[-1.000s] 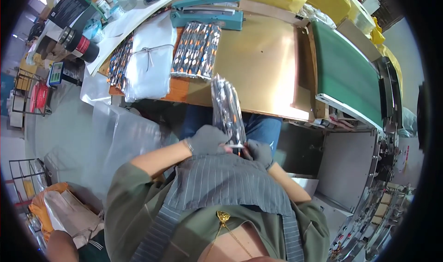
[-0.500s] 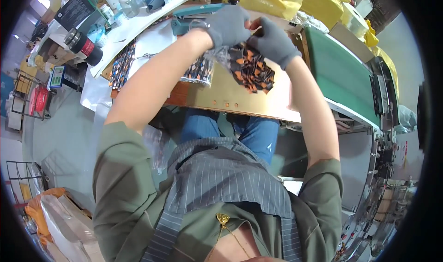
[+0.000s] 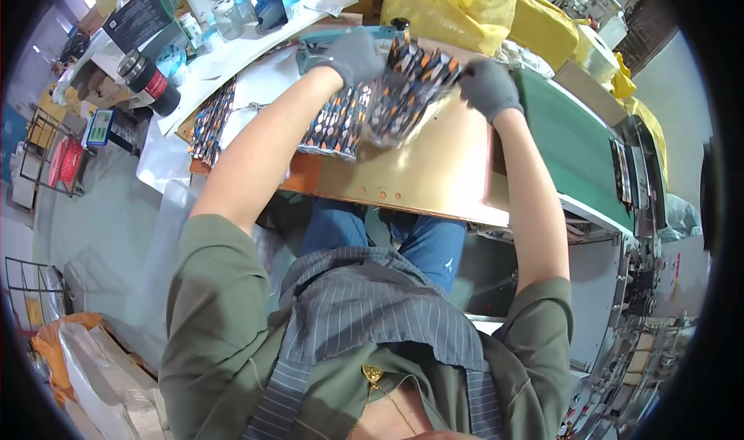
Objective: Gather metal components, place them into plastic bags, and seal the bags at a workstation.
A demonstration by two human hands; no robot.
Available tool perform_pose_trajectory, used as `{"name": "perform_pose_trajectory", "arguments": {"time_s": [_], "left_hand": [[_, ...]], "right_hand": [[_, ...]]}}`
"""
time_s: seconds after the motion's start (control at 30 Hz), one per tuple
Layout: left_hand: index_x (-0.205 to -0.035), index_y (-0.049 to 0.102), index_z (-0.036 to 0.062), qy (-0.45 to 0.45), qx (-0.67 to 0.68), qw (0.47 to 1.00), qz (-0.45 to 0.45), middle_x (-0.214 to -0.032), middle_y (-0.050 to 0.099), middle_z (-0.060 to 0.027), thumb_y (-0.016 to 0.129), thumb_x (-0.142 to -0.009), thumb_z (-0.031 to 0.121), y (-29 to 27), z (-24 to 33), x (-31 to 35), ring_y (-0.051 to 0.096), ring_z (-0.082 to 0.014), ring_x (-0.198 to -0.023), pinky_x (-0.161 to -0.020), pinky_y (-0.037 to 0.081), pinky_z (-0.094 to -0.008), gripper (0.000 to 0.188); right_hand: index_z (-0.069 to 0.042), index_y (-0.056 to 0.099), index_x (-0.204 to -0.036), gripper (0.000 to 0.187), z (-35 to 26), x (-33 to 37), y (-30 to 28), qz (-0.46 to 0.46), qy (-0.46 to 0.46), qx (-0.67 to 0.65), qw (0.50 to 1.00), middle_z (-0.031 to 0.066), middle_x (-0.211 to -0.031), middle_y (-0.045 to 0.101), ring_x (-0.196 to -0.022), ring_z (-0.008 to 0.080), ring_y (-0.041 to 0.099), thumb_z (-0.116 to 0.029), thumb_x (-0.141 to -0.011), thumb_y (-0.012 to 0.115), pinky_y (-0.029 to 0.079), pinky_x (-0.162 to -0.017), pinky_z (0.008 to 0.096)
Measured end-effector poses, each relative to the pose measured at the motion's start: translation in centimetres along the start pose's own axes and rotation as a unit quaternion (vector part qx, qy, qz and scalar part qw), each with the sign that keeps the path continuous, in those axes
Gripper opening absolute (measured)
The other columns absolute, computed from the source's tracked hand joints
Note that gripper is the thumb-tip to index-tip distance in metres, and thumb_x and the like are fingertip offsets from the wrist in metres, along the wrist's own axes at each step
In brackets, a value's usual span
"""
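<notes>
Between my hands is a clear plastic bag (image 3: 391, 114) with many small black, orange and grey patterned pieces in it, tilted above the table. My left hand (image 3: 356, 58), in a grey glove and blurred by motion, is closed at the bag's left side; its fingertips are partly hidden. At the upper right corner of the bag my right hand (image 3: 488, 87), also gloved in grey, has its fingers curled against the edge. Left of the bag, a flat pack of similar patterned strips (image 3: 332, 126) lies on the table. Behind my left hand stands a teal bar-shaped device (image 3: 314, 41) with a black knob.
A brass-coloured tabletop (image 3: 434, 169) spans the front, with a green belt (image 3: 566, 138) at right. Yellow sacks (image 3: 453, 6) stand behind. On the left white table are a dark flask (image 3: 149, 83), a glass jar (image 3: 226, 17) and a phone (image 3: 267, 4). More patterned strips (image 3: 211, 126) lie left.
My hands have moved apart, the right one rightward and the left slightly left and down. The bag has swung up and left, and its patterned pieces now show near the top.
</notes>
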State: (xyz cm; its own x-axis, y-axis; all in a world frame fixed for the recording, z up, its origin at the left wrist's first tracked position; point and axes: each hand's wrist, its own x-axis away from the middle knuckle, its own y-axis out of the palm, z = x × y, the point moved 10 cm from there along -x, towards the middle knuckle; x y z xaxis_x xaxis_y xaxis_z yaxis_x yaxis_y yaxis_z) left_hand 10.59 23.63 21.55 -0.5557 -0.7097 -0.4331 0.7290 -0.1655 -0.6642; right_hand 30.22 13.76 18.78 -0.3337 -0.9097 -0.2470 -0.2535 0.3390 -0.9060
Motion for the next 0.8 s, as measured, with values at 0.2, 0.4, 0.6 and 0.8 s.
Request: {"name": "perform_pose_trajectory", "arguments": {"time_s": [0.2, 0.4, 0.6, 0.8], "left_hand": [[-0.073, 0.065, -0.0028, 0.0, -0.035, 0.995, -0.089, -0.065, 0.065, -0.0113, 0.05, -0.078, 0.013, 0.2, 1.1, 1.1, 0.063, -0.0135, -0.053, -0.051, 0.051, -0.0251, 0.022], [-0.078, 0.065, -0.0024, 0.127, -0.047, 0.985, -0.105, -0.067, 0.063, -0.0161, 0.06, -0.074, 0.024, 3.9, 4.8, 3.0, 0.062, -0.0281, -0.072, -0.07, 0.047, -0.0367, 0.027], [-0.082, 0.063, -0.0035, -0.13, 0.022, 0.93, -0.342, -0.064, 0.064, -0.0119, 0.057, -0.077, 0.021, 7.2, 1.8, 6.4, 0.064, -0.0166, -0.057, -0.056, 0.05, -0.0289, 0.026], [-0.069, 0.065, 0.0026, 0.097, -0.037, 0.993, -0.058, -0.07, 0.064, -0.0176, 0.054, -0.073, 0.018, 0.8, 6.7, 2.1, 0.064, -0.03, -0.07, -0.067, 0.051, -0.0376, 0.019]], "right_hand": [[0.003, 0.062, -0.075, 0.027, 0.0, 3.2, -1.1, -0.011, 0.059, -0.299, 0.952, 0.0094, -0.062, 0.061, -0.054, 0.014, 0.061, -0.023, -0.078, 0.054, 0.048, -0.049, 0.028], [0.0, 0.056, -0.073, 0.025, 0.0, 4.4, 3.8, -0.138, 0.094, -0.32, 0.933, 0.0052, -0.055, 0.054, -0.044, 0.0126, 0.052, -0.022, -0.082, 0.063, 0.041, -0.04, 0.0243], [0.005, 0.057, -0.066, 0.029, 2.7, 4.9, 0.7, -0.023, 0.126, -0.371, 0.92, 0.0099, -0.051, 0.055, -0.039, 0.0155, 0.053, -0.017, -0.083, 0.053, 0.043, -0.04, 0.0281], [0.007, 0.059, -0.072, 0.027, 2.6, 6.0, -5.4, 0.068, 0.064, -0.359, 0.929, 0.0116, -0.06, 0.061, -0.048, 0.0143, 0.058, -0.017, -0.082, 0.053, 0.047, -0.045, 0.0266]]}}
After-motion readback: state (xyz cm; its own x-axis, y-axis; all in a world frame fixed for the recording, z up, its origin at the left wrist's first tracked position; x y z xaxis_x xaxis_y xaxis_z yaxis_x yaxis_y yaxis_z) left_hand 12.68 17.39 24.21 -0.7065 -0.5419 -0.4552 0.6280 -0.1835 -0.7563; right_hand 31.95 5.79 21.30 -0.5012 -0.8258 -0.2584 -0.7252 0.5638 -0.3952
